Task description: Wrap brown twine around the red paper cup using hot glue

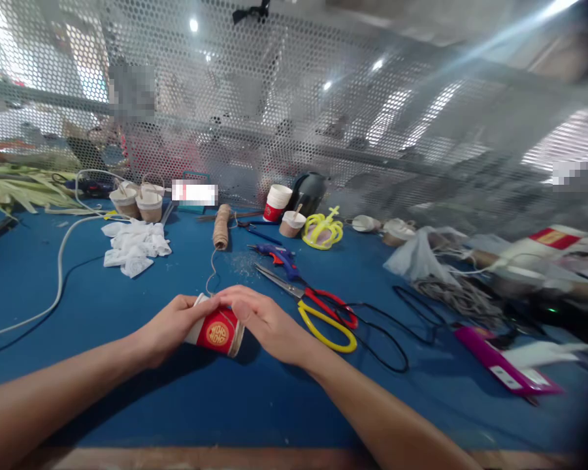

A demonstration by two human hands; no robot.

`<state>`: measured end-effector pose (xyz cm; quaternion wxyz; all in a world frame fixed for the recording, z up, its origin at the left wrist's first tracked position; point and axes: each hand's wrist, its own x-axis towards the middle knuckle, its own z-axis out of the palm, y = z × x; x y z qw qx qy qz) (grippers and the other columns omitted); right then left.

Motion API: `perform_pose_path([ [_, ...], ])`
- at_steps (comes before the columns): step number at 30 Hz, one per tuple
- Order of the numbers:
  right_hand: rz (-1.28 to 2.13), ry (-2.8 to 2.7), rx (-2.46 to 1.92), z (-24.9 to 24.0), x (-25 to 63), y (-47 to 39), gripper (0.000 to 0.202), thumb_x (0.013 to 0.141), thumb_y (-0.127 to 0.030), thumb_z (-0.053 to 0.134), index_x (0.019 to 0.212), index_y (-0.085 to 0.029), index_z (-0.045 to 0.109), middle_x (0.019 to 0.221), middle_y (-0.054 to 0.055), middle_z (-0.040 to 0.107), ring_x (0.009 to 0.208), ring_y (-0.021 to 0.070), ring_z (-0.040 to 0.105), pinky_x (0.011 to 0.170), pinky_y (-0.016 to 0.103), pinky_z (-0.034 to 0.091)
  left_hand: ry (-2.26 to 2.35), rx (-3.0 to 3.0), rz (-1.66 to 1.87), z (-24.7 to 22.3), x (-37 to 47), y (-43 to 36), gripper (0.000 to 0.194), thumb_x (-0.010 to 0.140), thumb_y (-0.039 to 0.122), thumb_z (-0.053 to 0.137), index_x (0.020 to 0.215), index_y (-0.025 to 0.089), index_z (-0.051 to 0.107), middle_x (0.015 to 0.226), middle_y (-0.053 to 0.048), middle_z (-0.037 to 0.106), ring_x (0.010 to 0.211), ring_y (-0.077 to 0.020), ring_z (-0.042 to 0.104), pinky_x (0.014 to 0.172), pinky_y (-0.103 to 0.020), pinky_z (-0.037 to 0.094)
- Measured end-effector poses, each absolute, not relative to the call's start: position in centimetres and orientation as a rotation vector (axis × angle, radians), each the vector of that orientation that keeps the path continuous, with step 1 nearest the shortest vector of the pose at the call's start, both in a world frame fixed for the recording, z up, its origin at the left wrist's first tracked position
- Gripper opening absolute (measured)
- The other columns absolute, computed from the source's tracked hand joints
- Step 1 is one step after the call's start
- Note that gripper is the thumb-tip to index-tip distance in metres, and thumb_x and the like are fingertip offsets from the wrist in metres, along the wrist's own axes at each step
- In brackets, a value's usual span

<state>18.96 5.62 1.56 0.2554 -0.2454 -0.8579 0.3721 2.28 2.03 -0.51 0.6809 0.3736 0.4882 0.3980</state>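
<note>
Blue table (284,411) carries all the things. Left hand (174,320) is curled around the paper cup (219,331); right hand (269,323) bends over its upper side, but whether its fingertips pinch something, I cannot tell. The cup is tilted, near the twine spool (221,228). Thin cord (214,262) is not cut from the spool; most red side looks bare, so the work seems early.

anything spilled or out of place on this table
Pale specks lie scattered on the blue table beside the glue gun, looking like debris. The red cup is tipped sideways, held by left hand and right hand.
</note>
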Motion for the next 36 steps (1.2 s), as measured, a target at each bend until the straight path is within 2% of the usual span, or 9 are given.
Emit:
perform_pose_path([
  [6, 1.044, -2.305, -0.768, 2.5, 18.9, 6.5, 0.046, 0.093, -0.041, 0.025, 0.096, -0.014, 0.062, 0.105, 0.009, 0.063, 0.1, 0.014, 0.057, 0.09, 0.029, 0.043, 1.116, 0.895, 0.968, -0.2, 2.1, 2.3, 0.036, 0.059, 0.046, 0.069, 0.059, 0.011, 0.064, 0.052, 0.0, 0.062, 0.046, -0.0085, 0.047, 0.048, -0.02, 0.032],
  [9, 0.752, -2.325, -1.244, 3.8, 19.9, 8.9, 0.037, 0.093, -0.038, 0.032, 0.093, -0.019, 0.064, 0.095, 0.002, 0.067, 0.091, 0.0122, 0.06, 0.083, 0.024, 0.046, 1.162, 0.953, 1.002, -0.2, 1.8, 2.7, 0.036, 0.06, 0.047, 0.067, 0.058, 0.011, 0.063, 0.051, -0.001, 0.062, 0.046, -0.0094, 0.048, 0.049, -0.02, 0.033],
  [13, 0.469, -2.115, -1.718, 4.3, 22.8, 13.6, 0.034, 0.092, -0.034, 0.036, 0.101, -0.011, 0.059, 0.103, 0.014, 0.061, 0.098, 0.0229, 0.056, 0.087, 0.039, 0.042, 1.196, 1.017, 1.018, -0.7, 1.5, 3.0, 0.037, 0.062, 0.048, 0.065, 0.058, 0.011, 0.063, 0.053, -0.002, 0.063, 0.049, -0.0119, 0.051, 0.05, -0.021, 0.035],
  [15, 0.472, -2.087, -1.887, 3.6, 24.0, 15.6, 0.027, 0.088, -0.031, 0.047, 0.105, -0.013, 0.057, 0.109, 0.012, 0.058, 0.097, 0.0216, 0.056, 0.084, 0.04, 0.045, 1.193, 1.056, 1.04, -1.3, 1.4, 3.1, 0.037, 0.064, 0.047, 0.063, 0.06, 0.011, 0.064, 0.053, -0.001, 0.063, 0.05, -0.0118, 0.051, 0.052, -0.021, 0.036],
  [19, 0.567, -2.049, -2.045, 1.5, 24.5, 17.7, 0.03, 0.087, -0.03, 0.05, 0.113, -0.017, 0.052, 0.115, 0.008, 0.054, 0.095, 0.0183, 0.056, 0.079, 0.038, 0.048, 1.195, 1.134, 1.049, -2.2, 1.4, 3.1, 0.033, 0.065, 0.043, 0.064, 0.062, 0.011, 0.065, 0.054, 0.0, 0.063, 0.052, -0.0111, 0.049, 0.053, -0.02, 0.036],
  [25, 0.709, -1.894, -1.945, 1.6, 23.5, 17.3, 0.029, 0.086, -0.029, 0.051, 0.112, -0.015, 0.052, 0.11, 0.008, 0.056, 0.091, 0.0178, 0.058, 0.076, 0.038, 0.049, 1.238, 1.219, 1.066, -2.2, 1.0, 2.7, 0.037, 0.068, 0.048, 0.06, 0.06, 0.011, 0.063, 0.052, 0.0, 0.06, 0.05, -0.0108, 0.047, 0.05, -0.02, 0.034],
  [29, 0.887, -1.837, -1.673, 3.6, 23.6, 13.9, 0.024, 0.082, -0.017, 0.053, 0.106, -0.013, 0.052, 0.089, 0.007, 0.064, 0.072, 0.0115, 0.062, 0.067, 0.025, 0.053, 1.251, 1.235, 1.082, -1.9, 0.9, 2.6, 0.038, 0.07, 0.048, 0.057, 0.064, 0.012, 0.065, 0.059, -0.001, 0.063, 0.053, -0.011, 0.048, 0.053, -0.02, 0.036],
  [32, 1.088, -1.853, -1.533, 4.8, 23.8, 10.5, 0.014, 0.079, -0.024, 0.056, 0.087, -0.012, 0.055, 0.071, 0.006, 0.065, 0.06, 0.0123, 0.062, 0.056, 0.024, 0.054, 1.252, 1.248, 1.079, -1.8, 0.9, 2.7, 0.037, 0.069, 0.047, 0.058, 0.063, 0.012, 0.065, 0.056, 0.0, 0.062, 0.052, -0.0104, 0.047, 0.051, -0.02, 0.036],
  [36, 1.246, -1.916, -1.279, 5.4, 23.8, 7.0, 0.017, 0.076, -0.028, 0.059, 0.083, -0.012, 0.056, 0.064, 0.003, 0.063, 0.047, 0.0094, 0.058, 0.043, 0.019, 0.047, 1.255, 1.239, 1.079, -1.7, 0.7, 2.7, 0.037, 0.069, 0.047, 0.058, 0.062, 0.012, 0.066, 0.056, 0.0, 0.062, 0.051, -0.0105, 0.048, 0.051, -0.02, 0.036],
])
